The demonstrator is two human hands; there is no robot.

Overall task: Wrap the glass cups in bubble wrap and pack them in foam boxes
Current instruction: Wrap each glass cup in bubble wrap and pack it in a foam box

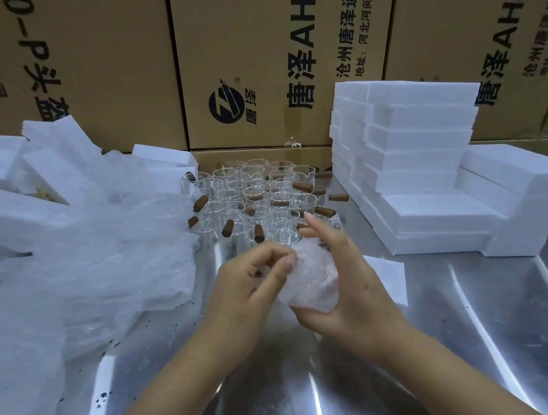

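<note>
A glass cup bundled in bubble wrap (311,280) is held above the metal table (454,340) at the centre. My right hand (346,274) cups the bundle from the right and below. My left hand (251,289) pinches the wrap's left edge with thumb and fingers. Behind the hands stand several clear glass cups with brown wooden handles (257,195). A heap of bubble wrap sheets (93,264) lies to the left. White foam boxes (412,162) are stacked at the right.
More foam boxes (5,192) lie jumbled at the back left. A flat white foam piece (388,276) rests on the table just right of my right hand. Tall cardboard cartons (264,53) wall off the back.
</note>
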